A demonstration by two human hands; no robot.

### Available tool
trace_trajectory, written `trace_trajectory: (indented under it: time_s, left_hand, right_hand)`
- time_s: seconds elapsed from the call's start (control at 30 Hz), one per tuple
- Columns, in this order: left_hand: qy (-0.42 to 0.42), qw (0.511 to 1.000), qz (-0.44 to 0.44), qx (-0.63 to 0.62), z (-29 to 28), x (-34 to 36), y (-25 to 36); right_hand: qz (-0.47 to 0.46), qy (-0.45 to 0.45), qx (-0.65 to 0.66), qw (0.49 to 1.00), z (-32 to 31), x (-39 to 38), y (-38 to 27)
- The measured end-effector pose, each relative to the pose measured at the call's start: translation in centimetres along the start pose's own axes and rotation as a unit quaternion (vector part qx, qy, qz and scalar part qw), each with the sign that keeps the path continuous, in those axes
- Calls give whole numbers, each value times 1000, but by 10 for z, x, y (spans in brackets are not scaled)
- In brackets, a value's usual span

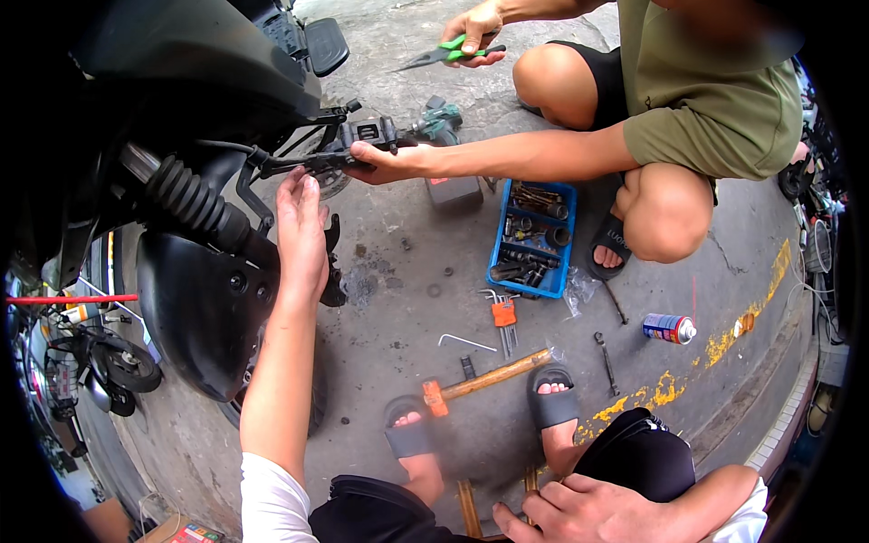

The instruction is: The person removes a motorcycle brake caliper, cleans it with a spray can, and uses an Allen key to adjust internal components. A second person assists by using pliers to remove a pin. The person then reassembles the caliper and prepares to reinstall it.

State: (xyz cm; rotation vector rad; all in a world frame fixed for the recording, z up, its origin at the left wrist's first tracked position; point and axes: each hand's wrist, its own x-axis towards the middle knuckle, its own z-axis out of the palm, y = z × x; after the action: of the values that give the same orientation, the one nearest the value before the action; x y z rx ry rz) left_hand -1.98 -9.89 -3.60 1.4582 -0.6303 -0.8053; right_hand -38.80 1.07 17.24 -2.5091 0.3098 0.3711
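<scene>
My left hand (303, 231) reaches up beside the front wheel of a black scooter (186, 308), fingers stretched upward. Its fingertips are at the underside of a black brake caliper (369, 134) joined to a hose; whether they touch it I cannot tell. A co-worker's hand (389, 163) grips that caliper from the other side. The co-worker's other hand (475, 36) holds green-handled long-nose pliers (444, 56). Low in the view, my right hand (579, 509) hangs relaxed by my knee with loosely spread fingers, holding nothing visible, near wooden slats (469, 509).
A blue tray (532, 286) of sockets and bits stands on the ground. Around it lie an orange-holder hex key set (504, 313), a hammer (493, 374), a wrench (606, 364), a spray can (668, 328) and a green power tool (439, 124). The co-worker squats at right.
</scene>
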Motion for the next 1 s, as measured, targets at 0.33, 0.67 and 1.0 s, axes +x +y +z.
trace_trajectory:
  time_s: [0.33,0.67,1.0]
  left_hand:
    - [-13,1000,12,10,-3,-6,2]
    - [-27,999,22,37,-2,-7,4]
    - [-34,998,41,42,0,-7,-1]
  right_hand:
    - [-1,-5,-7,1000,-3,4,-1]
    - [6,6,-11,1000,0,4,-4]
    - [5,3,-7,1000,1,2,-4]
